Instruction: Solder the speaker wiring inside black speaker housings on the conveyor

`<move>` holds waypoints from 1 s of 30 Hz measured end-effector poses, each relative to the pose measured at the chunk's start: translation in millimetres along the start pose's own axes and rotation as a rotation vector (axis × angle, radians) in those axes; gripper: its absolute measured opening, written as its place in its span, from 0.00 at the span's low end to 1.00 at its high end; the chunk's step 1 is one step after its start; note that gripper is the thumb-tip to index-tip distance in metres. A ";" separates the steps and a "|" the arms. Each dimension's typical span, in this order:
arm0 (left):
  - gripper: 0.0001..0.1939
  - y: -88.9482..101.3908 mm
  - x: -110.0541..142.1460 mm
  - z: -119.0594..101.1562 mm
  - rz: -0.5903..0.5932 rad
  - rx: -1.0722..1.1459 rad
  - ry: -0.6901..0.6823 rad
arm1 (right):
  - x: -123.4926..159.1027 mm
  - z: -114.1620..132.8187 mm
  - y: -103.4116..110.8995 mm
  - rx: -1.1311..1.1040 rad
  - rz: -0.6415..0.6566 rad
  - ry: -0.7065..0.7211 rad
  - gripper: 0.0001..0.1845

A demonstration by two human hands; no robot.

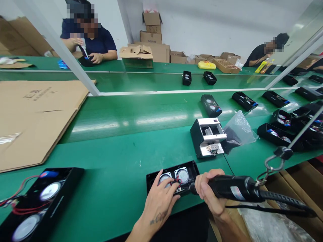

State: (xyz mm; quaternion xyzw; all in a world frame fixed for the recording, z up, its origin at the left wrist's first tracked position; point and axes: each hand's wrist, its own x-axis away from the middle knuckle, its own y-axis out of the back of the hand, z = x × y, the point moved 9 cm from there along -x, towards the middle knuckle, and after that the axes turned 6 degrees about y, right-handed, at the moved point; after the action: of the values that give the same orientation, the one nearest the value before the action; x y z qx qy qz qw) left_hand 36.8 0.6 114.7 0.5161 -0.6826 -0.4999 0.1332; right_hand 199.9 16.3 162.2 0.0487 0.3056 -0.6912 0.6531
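My right hand [210,191] is wrapped round the front of a black electric screwdriver [232,188], which lies almost level with its tip at the right end of a black speaker case [191,168]. Two round silver speakers sit in that case, the right speaker [182,175] in plain sight and the left one partly covered. My left hand [163,198] reaches over the case's front edge, fingers stretched and apart, touching the inside near the red wires [176,182]. The exact contact of the screwdriver tip is hidden by my right fingers.
A second speaker case [63,198] with wires lies at front left, below flat cardboard [37,117]. Behind my hands stands a black-and-silver fixture [208,137] beside a plastic bag [241,129]. Several cases pile up at right. A cable [305,129] suspends the screwdriver. Two people sit across the line.
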 end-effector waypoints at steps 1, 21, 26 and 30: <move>0.11 -0.4 0.0 -0.5 0.009 -0.001 -0.002 | 1.0 -1.4 -0.5 0.008 0.009 -0.003 0.09; 0.04 -7.1 3.0 -4.0 0.012 0.014 -0.008 | -5.0 20.7 -39.2 0.329 0.152 0.152 0.09; 0.13 25.1 4.8 12.1 0.026 0.097 -0.062 | -5.9 22.1 0.8 0.118 0.053 0.003 0.08; 0.28 49.9 27.4 58.1 0.036 -0.064 -0.109 | -19.8 33.7 76.6 0.122 -0.342 0.077 0.11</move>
State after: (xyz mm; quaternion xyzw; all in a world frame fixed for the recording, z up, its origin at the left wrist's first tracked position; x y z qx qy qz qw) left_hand -44.1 7.7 119.5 0.4711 -0.6819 -0.5463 0.1212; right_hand 285.3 20.3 171.2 0.0619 0.2919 -0.8070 0.5095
